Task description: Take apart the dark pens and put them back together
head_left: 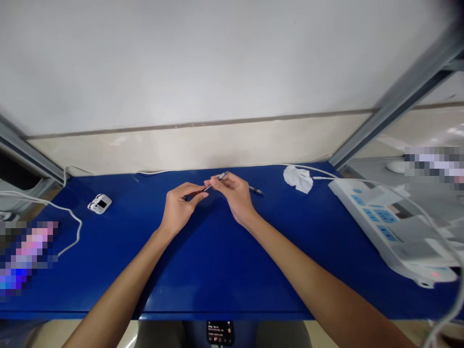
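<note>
In the head view my left hand (183, 203) is closed, thumb and fingertips pinching the dark end of a thin pen piece. My right hand (234, 193) pinches the other end, and a clear and silver pen part (222, 176) sticks up past its fingers. A slim shaft runs between the two sets of fingertips, which are close together above the blue table (213, 270). Whether the pen is in one piece or two is hidden by the fingers. Just behind my right hand lies a second pen-like piece (256, 191), partly covered by the hand.
A crumpled white tissue (298, 179) and a large white power strip (391, 232) with cables lie at the right. A small white device (99, 203) is at the left, near a white cable (78, 227). A phone (220, 332) shows below the table's front edge.
</note>
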`<action>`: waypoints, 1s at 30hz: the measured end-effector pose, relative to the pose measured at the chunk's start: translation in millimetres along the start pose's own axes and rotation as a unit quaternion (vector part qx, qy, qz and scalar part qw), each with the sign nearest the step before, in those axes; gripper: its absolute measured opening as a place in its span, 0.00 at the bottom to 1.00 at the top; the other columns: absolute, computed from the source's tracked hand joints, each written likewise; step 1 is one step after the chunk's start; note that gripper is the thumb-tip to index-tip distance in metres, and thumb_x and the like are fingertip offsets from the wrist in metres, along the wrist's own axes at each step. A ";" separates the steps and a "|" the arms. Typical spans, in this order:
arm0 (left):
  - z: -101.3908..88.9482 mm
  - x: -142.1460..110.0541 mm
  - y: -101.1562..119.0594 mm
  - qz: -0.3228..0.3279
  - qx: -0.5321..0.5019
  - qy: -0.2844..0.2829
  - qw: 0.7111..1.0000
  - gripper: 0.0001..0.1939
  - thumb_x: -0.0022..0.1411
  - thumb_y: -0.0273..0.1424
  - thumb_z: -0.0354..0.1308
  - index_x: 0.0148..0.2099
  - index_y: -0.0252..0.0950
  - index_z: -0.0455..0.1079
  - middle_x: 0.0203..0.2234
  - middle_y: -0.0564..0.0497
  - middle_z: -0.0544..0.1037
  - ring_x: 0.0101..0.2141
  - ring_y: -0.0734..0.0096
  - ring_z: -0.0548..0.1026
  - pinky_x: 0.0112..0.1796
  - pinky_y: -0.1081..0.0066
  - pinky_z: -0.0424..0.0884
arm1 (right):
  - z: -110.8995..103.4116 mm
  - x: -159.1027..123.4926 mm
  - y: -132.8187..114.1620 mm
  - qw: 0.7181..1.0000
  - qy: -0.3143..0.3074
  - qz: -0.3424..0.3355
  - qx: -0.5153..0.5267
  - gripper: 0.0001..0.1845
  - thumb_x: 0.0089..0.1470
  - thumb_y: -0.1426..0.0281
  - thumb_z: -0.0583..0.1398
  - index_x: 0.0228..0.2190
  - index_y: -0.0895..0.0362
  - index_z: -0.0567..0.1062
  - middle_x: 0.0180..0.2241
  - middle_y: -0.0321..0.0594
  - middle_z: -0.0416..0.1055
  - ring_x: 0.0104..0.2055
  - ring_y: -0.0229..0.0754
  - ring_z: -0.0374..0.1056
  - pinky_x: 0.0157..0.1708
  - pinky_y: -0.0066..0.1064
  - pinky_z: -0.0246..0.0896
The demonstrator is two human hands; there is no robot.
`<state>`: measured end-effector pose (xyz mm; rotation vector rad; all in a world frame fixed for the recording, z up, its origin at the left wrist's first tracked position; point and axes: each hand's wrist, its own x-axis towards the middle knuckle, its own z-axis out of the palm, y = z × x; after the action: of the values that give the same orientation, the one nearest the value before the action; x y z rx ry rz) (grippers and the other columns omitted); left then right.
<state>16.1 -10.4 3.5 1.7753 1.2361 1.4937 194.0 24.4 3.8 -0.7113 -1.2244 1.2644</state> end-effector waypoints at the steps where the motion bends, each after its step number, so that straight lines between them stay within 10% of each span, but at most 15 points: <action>1: 1.4 -1.2 0.4 0.004 0.003 0.008 1.000 0.10 0.62 0.41 0.71 0.45 0.47 0.85 0.40 0.47 0.86 0.38 0.59 0.82 0.40 0.59 0.77 | 1.0 -0.5 0.9 1.000 0.012 0.000 -0.004 0.15 0.55 0.55 0.73 0.34 0.52 0.78 0.39 0.41 0.83 0.45 0.49 0.80 0.53 0.47 0.73; 20: 6.1 -8.4 13.9 0.062 0.035 0.044 0.996 0.11 0.64 0.39 0.70 0.49 0.47 0.84 0.44 0.46 0.85 0.46 0.54 0.81 0.52 0.53 0.74 | -8.8 10.3 -1.9 0.991 0.047 0.040 0.120 0.20 0.60 0.49 0.68 0.37 0.49 0.70 0.35 0.36 0.74 0.40 0.44 0.76 0.46 0.41 0.74; 30: -0.3 -3.5 16.8 0.051 0.056 0.087 0.993 0.11 0.68 0.42 0.65 0.48 0.44 0.82 0.43 0.46 0.83 0.44 0.57 0.79 0.51 0.58 0.72 | -45.3 25.1 -19.2 0.983 0.016 0.093 0.157 0.33 0.62 0.37 0.55 0.22 0.50 0.57 0.18 0.27 0.40 0.19 0.37 0.35 0.17 0.33 0.40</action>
<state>21.1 -21.2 15.8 1.8363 1.3565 1.6982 239.1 53.5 16.5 -0.6221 -0.9191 1.5530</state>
